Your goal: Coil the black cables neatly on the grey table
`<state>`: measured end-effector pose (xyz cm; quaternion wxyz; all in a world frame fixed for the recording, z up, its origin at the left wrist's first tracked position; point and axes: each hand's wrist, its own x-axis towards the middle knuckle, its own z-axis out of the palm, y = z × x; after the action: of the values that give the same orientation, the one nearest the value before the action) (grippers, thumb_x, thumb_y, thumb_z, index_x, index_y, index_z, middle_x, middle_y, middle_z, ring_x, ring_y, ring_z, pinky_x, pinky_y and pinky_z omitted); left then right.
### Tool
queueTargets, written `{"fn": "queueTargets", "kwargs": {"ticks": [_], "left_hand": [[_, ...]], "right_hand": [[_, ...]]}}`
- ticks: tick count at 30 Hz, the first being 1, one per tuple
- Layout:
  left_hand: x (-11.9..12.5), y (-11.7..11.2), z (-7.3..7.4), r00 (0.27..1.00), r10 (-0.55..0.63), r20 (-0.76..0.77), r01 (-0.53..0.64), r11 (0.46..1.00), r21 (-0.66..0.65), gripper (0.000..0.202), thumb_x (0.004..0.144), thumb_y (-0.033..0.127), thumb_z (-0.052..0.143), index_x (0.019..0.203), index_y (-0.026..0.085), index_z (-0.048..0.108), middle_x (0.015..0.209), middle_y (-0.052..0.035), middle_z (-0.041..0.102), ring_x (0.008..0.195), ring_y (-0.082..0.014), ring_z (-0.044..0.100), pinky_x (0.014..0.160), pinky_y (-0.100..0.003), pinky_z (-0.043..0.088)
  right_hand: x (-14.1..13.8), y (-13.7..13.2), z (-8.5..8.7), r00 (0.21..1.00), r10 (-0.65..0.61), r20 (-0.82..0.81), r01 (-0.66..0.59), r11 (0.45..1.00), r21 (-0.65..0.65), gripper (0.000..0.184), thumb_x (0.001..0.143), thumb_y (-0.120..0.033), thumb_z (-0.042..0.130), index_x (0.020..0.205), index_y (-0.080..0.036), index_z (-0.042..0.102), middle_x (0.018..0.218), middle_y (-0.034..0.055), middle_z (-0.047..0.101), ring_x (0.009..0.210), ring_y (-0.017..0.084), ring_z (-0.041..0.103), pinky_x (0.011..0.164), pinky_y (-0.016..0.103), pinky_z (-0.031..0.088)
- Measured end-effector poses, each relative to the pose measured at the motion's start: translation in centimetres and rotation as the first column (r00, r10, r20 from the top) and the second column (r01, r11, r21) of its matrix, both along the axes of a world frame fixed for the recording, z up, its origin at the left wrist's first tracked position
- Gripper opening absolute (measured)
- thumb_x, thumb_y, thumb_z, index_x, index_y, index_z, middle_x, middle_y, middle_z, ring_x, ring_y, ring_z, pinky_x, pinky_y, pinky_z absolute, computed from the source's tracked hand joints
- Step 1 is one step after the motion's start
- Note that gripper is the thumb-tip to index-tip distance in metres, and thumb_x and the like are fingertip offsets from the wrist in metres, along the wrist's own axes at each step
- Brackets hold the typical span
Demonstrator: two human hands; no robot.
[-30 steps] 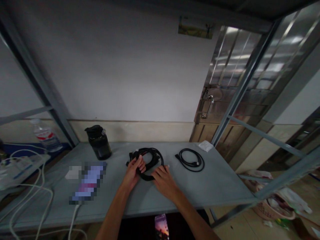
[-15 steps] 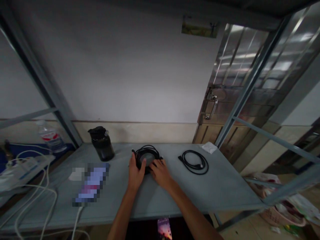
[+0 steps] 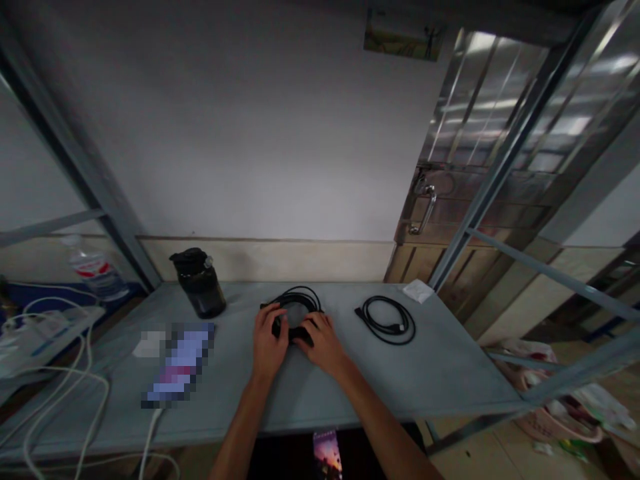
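Note:
A coiled black cable [image 3: 296,332] lies on the grey-blue table [image 3: 240,393] in front of me, with its loops arched away from me. My left hand [image 3: 269,341] is closed around the coil's left side, fingers curled over the top and thumb along the inner edge. On the opposite side, my right hand [image 3: 324,341] grips the coil with bent fingers. Both hands hide parts of the strands. To the right, apart from my hands, a second looped black cable [image 3: 396,328] with a plug at its end rests on the tabletop.
A dark lidded bottle [image 3: 200,287] stands back left, with a blurred-out phone [image 3: 181,363] on a white cord nearer me. White cables and a power strip [image 3: 55,337] crowd the far left. A crumpled tissue [image 3: 418,291] sits back right beside a metal post [image 3: 463,230].
My left fingers, pointing forward before, have curled over the coil. My right hand has tightened on its side. The second cable lies as before, and the view has shifted slightly.

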<state>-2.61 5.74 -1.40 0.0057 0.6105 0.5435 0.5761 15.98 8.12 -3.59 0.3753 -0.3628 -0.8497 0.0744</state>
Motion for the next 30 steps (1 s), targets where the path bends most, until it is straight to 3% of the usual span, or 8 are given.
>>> {"fn": "queueTargets", "kwargs": {"ticks": [3, 7, 10, 14, 17, 23, 26, 30], "left_hand": [[0.3, -0.2, 0.3, 0.997, -0.057, -0.060, 0.059, 0.998, 0.030, 0.017, 0.104, 0.030, 0.061, 0.110, 0.026, 0.076, 0.124, -0.0126, 0.077, 0.123, -0.0338, 0.070, 0.117, -0.056, 0.051], [0.3, -0.1, -0.2, 0.987, -0.121, -0.107, 0.120, 0.993, -0.016, 0.019, 0.095, 0.021, 0.059, 0.100, 0.027, 0.077, 0.107, -0.0094, 0.083, 0.110, -0.0339, 0.075, 0.109, -0.055, 0.054], [0.2, -0.1, -0.3, 0.977, -0.183, -0.110, 0.172, 0.980, -0.100, 0.019, 0.090, 0.021, 0.059, 0.093, 0.028, 0.076, 0.097, -0.0078, 0.083, 0.100, -0.0330, 0.077, 0.102, -0.052, 0.058], [0.0, -0.1, -0.1, 0.969, -0.227, -0.098, 0.209, 0.964, -0.165, 0.020, 0.094, 0.026, 0.057, 0.092, 0.028, 0.077, 0.095, -0.0080, 0.084, 0.095, -0.0327, 0.079, 0.099, -0.050, 0.059], [0.1, 0.1, -0.3, 0.962, -0.240, -0.131, 0.214, 0.959, -0.186, 0.020, 0.096, 0.027, 0.057, 0.092, 0.028, 0.077, 0.096, -0.0085, 0.084, 0.097, -0.0338, 0.080, 0.100, -0.052, 0.057], [0.5, 0.5, -1.1, 0.947, -0.254, -0.198, 0.228, 0.963, -0.146, 0.020, 0.097, 0.023, 0.057, 0.098, 0.027, 0.077, 0.100, -0.0089, 0.084, 0.100, -0.0344, 0.079, 0.100, -0.052, 0.054], [0.5, 0.5, -1.1, 0.946, -0.246, -0.209, 0.233, 0.969, -0.089, 0.020, 0.098, 0.022, 0.058, 0.102, 0.028, 0.078, 0.104, -0.0096, 0.083, 0.102, -0.0339, 0.077, 0.098, -0.050, 0.055], [0.8, 0.1, -0.5, 0.946, -0.197, -0.259, 0.203, 0.979, -0.003, 0.019, 0.102, 0.024, 0.060, 0.106, 0.027, 0.078, 0.109, -0.0099, 0.082, 0.104, -0.0332, 0.075, 0.099, -0.049, 0.054]], "right_hand": [[0.2, 0.1, -0.3, 0.998, -0.011, -0.061, 0.011, 1.000, -0.011, 0.020, 0.108, -0.019, 0.073, 0.127, -0.023, 0.072, 0.132, 0.0107, 0.066, 0.128, 0.028, 0.064, 0.113, 0.047, 0.058], [0.2, -0.1, -0.1, 0.999, 0.018, 0.032, -0.018, 1.000, -0.014, 0.044, 0.101, 0.002, 0.062, 0.136, -0.024, 0.072, 0.136, 0.0110, 0.065, 0.130, 0.025, 0.063, 0.114, 0.044, 0.059], [0.3, -0.8, 0.1, 0.997, 0.024, 0.075, -0.024, 1.000, -0.004, 0.061, 0.094, 0.008, 0.061, 0.146, -0.024, 0.069, 0.140, 0.0111, 0.064, 0.136, 0.025, 0.061, 0.120, 0.044, 0.056], [3.0, -1.6, -0.1, 1.000, -0.012, 0.021, 0.012, 1.000, 0.014, 0.058, 0.101, -0.004, 0.064, 0.153, -0.028, 0.064, 0.149, 0.0121, 0.061, 0.141, 0.028, 0.059, 0.124, 0.050, 0.054], [8.2, -0.8, -0.4, 0.990, -0.141, 0.023, 0.140, 0.989, 0.054, 0.048, 0.104, -0.012, 0.064, 0.149, -0.027, 0.065, 0.147, 0.0137, 0.062, 0.138, 0.032, 0.061, 0.121, 0.056, 0.055], [19.2, 0.7, -2.1, 0.854, -0.514, 0.086, 0.506, 0.857, 0.095, 0.028, 0.108, -0.035, 0.067, 0.131, -0.018, 0.068, 0.125, 0.0167, 0.071, 0.120, 0.038, 0.067, 0.106, 0.059, 0.058], [20.6, 0.4, -3.2, 0.845, -0.511, 0.158, 0.506, 0.859, 0.074, 0.018, 0.113, -0.038, 0.061, 0.113, -0.022, 0.069, 0.109, 0.0112, 0.074, 0.106, 0.033, 0.071, 0.099, 0.051, 0.058], [20.0, 0.1, -3.4, 0.856, -0.473, 0.211, 0.465, 0.881, 0.088, 0.021, 0.116, -0.035, 0.056, 0.108, -0.022, 0.069, 0.105, 0.0096, 0.076, 0.103, 0.030, 0.074, 0.097, 0.045, 0.055]]}}
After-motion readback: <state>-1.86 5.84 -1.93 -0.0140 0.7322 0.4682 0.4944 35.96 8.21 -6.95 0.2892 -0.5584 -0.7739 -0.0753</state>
